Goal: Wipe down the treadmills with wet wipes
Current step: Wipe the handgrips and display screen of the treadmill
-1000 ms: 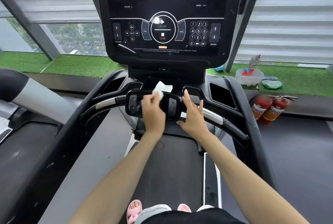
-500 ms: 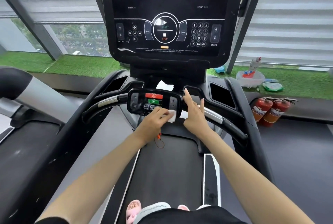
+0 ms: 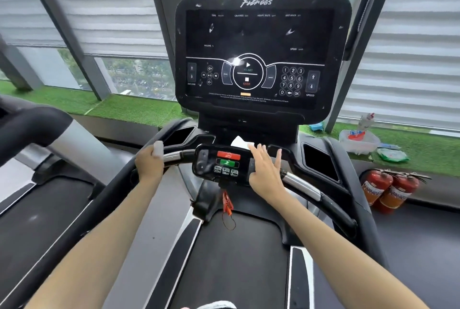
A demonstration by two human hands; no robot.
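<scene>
I reckon I'm on the handlebar step of this treadmill. My left hand (image 3: 149, 164) is wrapped round the left grip bar (image 3: 178, 155) with the wet wipe (image 3: 158, 149) bunched under the fingers, and a white bit pokes out on top. My right hand (image 3: 266, 171) is flat and spread, holding nothing, laid against the right side of the control pod (image 3: 224, 163).

Next move as I see it is to drag the wipe along the bar toward the pod. After that comes the right grip bar (image 3: 301, 185), then the console screen (image 3: 258, 59), which looks streaky.

Room-wise, the bar runs straight into the pod inboard, so it'll be short strokes. A red safety clip (image 3: 227, 205) dangles under the pod and looks easy to snag. The neighbouring treadmill (image 3: 37, 129) sits close on my left.
</scene>
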